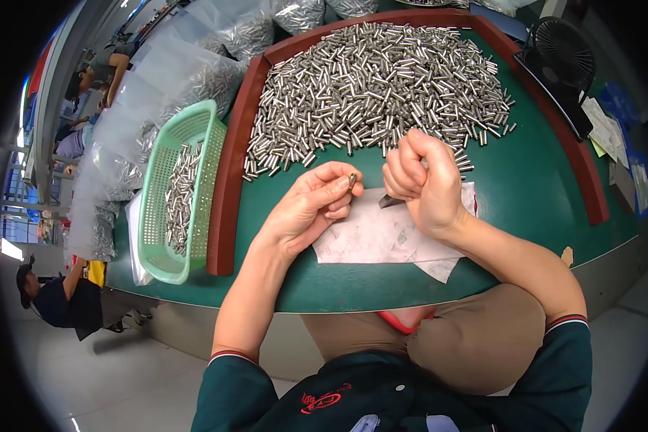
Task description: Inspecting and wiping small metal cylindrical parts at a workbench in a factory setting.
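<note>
Left hand (306,209) fingers pinch small metal pin (352,179); right hand (421,183) fisted round dark tool (390,201); green basket (167,216) holds pins.

Clear plastic bags (187,57) left of table

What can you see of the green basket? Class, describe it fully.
The green basket is pale green plastic, rectangular, with perforated walls and a thick rim. It sits at the left edge of the green table, beside the table's brown raised border. Small metal cylinders lie inside it. Neither hand touches it.
</note>
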`<state>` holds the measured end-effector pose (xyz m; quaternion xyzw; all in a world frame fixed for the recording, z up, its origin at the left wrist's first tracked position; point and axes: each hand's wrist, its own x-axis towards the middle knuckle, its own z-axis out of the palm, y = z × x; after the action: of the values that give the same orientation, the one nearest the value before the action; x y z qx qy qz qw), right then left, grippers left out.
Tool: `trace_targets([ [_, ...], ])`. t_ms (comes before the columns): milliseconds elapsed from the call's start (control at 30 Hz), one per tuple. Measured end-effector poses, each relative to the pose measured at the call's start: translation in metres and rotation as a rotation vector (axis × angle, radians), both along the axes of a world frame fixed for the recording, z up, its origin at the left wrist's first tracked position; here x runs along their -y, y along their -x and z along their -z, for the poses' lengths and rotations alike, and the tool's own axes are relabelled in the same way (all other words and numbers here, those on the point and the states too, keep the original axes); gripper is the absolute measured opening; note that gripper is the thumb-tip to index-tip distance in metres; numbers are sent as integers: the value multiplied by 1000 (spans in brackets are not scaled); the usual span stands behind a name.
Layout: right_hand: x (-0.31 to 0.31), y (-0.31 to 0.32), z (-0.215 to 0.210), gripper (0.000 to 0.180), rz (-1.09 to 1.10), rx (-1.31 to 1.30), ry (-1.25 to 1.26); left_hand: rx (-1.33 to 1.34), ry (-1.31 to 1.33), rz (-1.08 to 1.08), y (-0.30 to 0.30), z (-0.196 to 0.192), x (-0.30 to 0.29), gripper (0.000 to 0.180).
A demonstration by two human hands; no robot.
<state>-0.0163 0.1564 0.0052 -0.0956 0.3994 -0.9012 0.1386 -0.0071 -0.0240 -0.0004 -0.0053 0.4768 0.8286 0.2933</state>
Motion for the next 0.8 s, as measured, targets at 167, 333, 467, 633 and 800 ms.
trace_targets([
  [167,0,1,0,40,-2,0,6,36,-28,7,0,3,-1,12],
  [333,0,1,-2,41,1,17,6,63,-37,10,1,-1,-2,16],
  [467,-1,1,-2,41,-2,19,3,77,-30,22,2,-4,-2,19],
  [633,0,2,-1,41,0,22,5,66,-35,-11,2,-4,-1,23],
  [800,0,2,-1,38,6,25,42,-39,62,-309,11,-3,19,28],
])
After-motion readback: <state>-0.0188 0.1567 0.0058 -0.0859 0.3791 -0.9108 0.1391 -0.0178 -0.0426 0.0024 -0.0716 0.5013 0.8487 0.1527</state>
